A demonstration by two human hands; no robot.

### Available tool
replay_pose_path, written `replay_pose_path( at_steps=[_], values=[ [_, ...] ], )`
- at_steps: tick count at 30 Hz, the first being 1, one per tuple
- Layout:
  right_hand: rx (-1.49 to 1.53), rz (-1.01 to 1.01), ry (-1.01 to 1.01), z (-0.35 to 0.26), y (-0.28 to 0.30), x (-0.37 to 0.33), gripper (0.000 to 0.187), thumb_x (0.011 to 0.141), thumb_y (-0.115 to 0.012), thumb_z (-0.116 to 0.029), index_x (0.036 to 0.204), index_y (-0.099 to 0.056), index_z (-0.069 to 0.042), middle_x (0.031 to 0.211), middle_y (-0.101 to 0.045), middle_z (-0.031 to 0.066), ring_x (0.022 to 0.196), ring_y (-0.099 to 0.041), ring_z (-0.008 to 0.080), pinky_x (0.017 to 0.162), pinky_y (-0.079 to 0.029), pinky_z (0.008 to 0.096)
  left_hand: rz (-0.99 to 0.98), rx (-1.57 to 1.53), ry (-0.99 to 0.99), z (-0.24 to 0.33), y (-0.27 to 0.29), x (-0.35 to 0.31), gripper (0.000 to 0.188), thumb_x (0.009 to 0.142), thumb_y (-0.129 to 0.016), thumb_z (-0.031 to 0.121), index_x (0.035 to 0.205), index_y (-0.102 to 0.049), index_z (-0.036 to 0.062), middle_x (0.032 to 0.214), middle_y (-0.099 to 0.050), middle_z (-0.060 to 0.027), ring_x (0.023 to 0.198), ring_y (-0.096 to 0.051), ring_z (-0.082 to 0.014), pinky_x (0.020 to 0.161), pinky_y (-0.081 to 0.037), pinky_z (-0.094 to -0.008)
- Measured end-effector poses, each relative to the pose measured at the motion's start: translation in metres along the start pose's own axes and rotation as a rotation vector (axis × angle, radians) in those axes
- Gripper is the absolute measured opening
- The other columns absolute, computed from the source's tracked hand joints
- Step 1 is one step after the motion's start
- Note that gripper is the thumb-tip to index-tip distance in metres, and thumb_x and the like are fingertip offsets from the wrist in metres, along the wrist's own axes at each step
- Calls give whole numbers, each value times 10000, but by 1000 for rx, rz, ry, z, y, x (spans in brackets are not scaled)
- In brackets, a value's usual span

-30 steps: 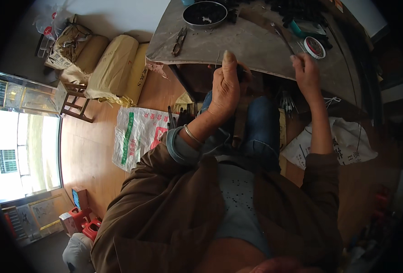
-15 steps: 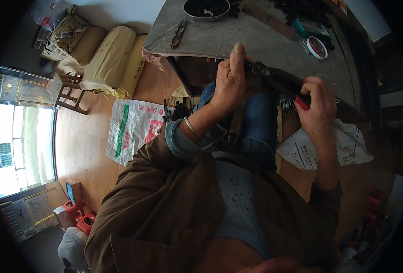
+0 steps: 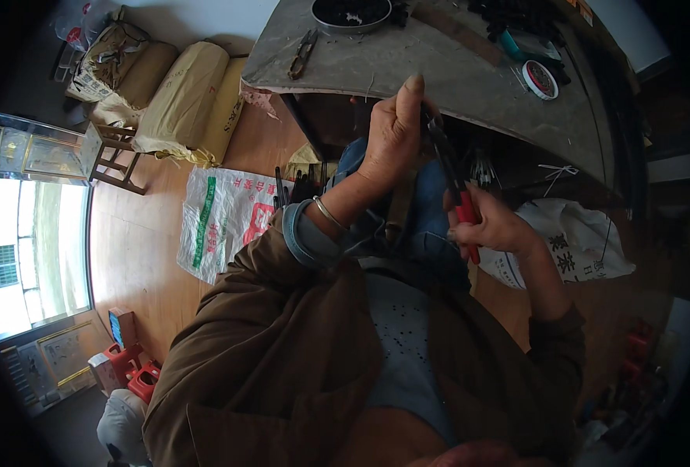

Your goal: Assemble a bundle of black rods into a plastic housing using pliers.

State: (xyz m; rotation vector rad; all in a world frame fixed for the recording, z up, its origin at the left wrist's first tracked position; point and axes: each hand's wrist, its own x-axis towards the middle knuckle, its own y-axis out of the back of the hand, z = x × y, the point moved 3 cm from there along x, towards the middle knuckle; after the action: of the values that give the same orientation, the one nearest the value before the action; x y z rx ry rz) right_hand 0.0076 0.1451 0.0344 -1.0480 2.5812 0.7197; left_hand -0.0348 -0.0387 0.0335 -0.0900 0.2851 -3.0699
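My left hand (image 3: 393,140) is held up before the table's near edge, thumb pointing away from me and fingers curled tight; whatever they grip is hidden. On that wrist sits a silver bangle (image 3: 329,215). My right hand (image 3: 494,222), lower and to the right, is closed round the red handles of dark pliers (image 3: 452,169). Their dark jaw end reaches up to the fingers of my left hand, where it is partly hidden, and I cannot tell what the jaws touch. Below both hands are my knees in blue jeans (image 3: 431,206).
On the grey table (image 3: 345,66) are a round dish of black pieces (image 3: 353,14), another tool (image 3: 304,54), a flat bar (image 3: 458,35) and a small round tin (image 3: 541,80). White sacks (image 3: 224,222) lie on the floor; stuffed sacks (image 3: 185,101) and a wooden stool (image 3: 117,159) stand left.
My right hand has come left and closer to my body. The pliers have swung from slanting rightward to steeper, their jaw end still by my left hand, which has hardly moved.
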Motion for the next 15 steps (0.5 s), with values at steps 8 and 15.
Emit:
replay_pose_path(
  at_steps=[8, 15],
  values=[
    [349, 129, 111, 6, 2, -5, 141, 868, -597, -119, 910, -518, -11, 718, -596, 63, 558, -577, 126, 539, -475, 253, -28, 28, 16, 4, 0, -1, 685, 987, -296, 554, 710, -623, 19, 531, -523, -8, 478, -466, -69, 463, -347, -224],
    [55, 94, -38, -8, 7, -9, 199, 856, -604, -72, 1024, -527, 5, 778, -584, 54, 592, -566, 88, 547, -476, 225, -31, -73, -14, -4, 2, -3, 631, 968, -397, 537, 698, -582, -4, 541, -524, -32, 485, -515, -91, 461, -406, -231]
  ],
)
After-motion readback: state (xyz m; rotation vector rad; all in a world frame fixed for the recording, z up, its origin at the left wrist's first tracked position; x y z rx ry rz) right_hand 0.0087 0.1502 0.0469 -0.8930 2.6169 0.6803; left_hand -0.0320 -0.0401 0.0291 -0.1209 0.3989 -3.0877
